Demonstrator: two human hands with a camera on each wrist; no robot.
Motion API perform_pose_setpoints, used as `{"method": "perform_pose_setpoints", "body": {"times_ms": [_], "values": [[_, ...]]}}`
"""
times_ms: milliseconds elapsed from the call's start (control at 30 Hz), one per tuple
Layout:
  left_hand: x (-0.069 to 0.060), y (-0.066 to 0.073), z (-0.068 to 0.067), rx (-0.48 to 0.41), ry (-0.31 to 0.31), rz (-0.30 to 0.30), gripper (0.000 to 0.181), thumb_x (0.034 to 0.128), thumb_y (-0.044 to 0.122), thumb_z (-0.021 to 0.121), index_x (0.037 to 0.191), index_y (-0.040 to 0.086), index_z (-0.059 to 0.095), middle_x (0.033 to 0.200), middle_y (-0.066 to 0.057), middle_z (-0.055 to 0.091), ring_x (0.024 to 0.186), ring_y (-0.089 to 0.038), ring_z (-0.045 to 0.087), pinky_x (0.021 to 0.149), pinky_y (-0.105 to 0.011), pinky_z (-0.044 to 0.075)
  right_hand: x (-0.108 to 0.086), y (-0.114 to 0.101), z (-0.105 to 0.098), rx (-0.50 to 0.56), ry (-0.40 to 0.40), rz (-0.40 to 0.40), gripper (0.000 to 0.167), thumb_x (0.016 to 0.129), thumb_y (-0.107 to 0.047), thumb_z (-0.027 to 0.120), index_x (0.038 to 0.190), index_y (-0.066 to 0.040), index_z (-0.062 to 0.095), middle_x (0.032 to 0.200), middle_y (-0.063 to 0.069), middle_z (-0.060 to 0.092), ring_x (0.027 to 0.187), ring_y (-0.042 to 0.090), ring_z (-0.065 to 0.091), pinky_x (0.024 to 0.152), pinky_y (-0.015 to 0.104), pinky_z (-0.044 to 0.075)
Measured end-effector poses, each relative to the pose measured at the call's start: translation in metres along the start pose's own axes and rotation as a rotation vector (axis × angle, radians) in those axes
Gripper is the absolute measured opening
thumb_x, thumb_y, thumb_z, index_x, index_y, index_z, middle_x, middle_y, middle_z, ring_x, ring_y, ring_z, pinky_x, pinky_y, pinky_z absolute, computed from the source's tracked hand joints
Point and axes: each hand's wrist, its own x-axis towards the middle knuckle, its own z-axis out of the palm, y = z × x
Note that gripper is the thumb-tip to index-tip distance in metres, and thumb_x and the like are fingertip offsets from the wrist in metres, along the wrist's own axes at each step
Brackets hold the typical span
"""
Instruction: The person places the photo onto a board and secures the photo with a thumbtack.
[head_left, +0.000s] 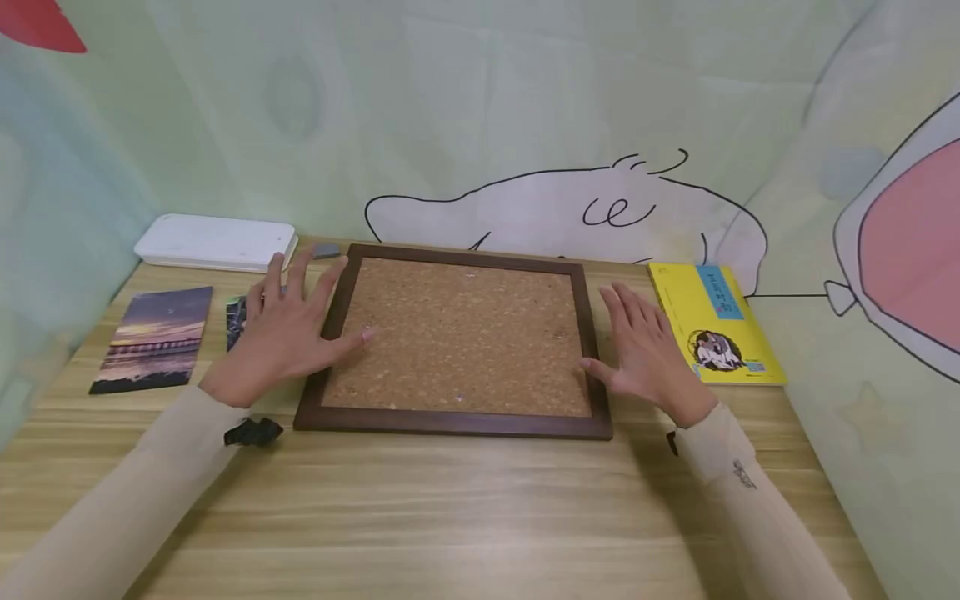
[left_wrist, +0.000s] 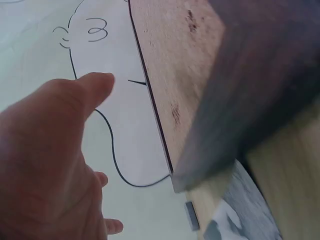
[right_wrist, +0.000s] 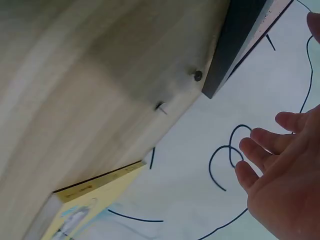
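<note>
A cork board (head_left: 459, 337) in a dark brown frame (head_left: 450, 422) lies flat on the wooden table. My left hand (head_left: 288, 333) hovers by the frame's left side, fingers spread, its thumb over the cork; whether it touches is unclear. Beside the right side of the frame is my right hand (head_left: 643, 354), fingers extended and thumb near the edge. Neither hand holds anything. In the left wrist view, a hand with its thumb (left_wrist: 95, 87) out stands apart from the board. The right wrist view shows straight fingers (right_wrist: 270, 142) and two small dark-headed pins (right_wrist: 197, 75) near the frame.
A sunset photo (head_left: 157, 337) lies at the left, and another picture (head_left: 235, 321) is partly hidden by my left hand. Behind them sit a white case (head_left: 217, 242) and a small grey block (head_left: 326, 251). A yellow book (head_left: 708, 325) lies at the right, against the printed cloth wall.
</note>
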Motion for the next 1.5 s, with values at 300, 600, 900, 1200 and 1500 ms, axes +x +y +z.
{"method": "perform_pose_setpoints", "body": {"times_ms": [300,600,900,1200,1500], "values": [[-0.012,-0.027,-0.003,-0.042,-0.042,-0.054,0.112,0.0964,0.078,0.055,0.175,0.021,-0.001,0.176,-0.033,-0.013,0.157,-0.069,-0.010,0.108,-0.090,0.014,-0.014,0.014,0.001,0.062,-0.096,0.110,0.093,0.094,-0.031,0.068,0.168,0.000,0.021,0.172,0.031,0.028,0.158,0.052,0.029,0.122,0.076,0.031],[-0.022,-0.049,-0.006,-0.032,-0.042,-0.087,0.109,0.0984,0.074,0.057,0.174,0.018,0.001,0.172,-0.040,-0.001,0.154,-0.072,0.002,0.106,-0.091,0.017,-0.017,0.026,0.004,0.150,-0.101,0.171,0.062,0.100,-0.013,0.066,0.151,0.015,0.044,0.153,0.039,0.051,0.143,0.057,0.049,0.120,0.068,0.040],[-0.026,-0.063,-0.006,-0.060,-0.099,-0.126,0.110,0.0994,0.073,0.057,0.174,0.018,-0.003,0.171,-0.044,-0.003,0.152,-0.074,0.001,0.105,-0.091,0.016,-0.010,0.031,0.004,0.190,-0.071,0.235,0.024,0.101,-0.002,0.065,0.120,0.011,0.071,0.119,0.031,0.074,0.111,0.047,0.070,0.099,0.061,0.055],[-0.030,-0.069,-0.003,-0.015,-0.109,-0.116,0.107,0.1020,0.067,0.057,0.172,0.008,0.002,0.164,-0.051,0.009,0.143,-0.082,0.014,0.101,-0.092,0.030,-0.006,0.039,0.006,0.176,-0.062,0.267,0.019,0.101,0.001,0.064,0.115,0.009,0.073,0.107,0.027,0.077,0.095,0.037,0.070,0.088,0.055,0.058],[-0.031,-0.070,-0.001,-0.031,-0.135,-0.128,0.109,0.1012,0.064,0.061,0.171,0.005,0.001,0.159,-0.056,0.010,0.140,-0.084,0.016,0.099,-0.091,0.034,-0.001,0.044,0.008,0.180,-0.079,0.266,0.011,0.101,0.000,0.067,0.105,0.006,0.076,0.093,0.020,0.076,0.082,0.029,0.065,0.077,0.047,0.057]]}}
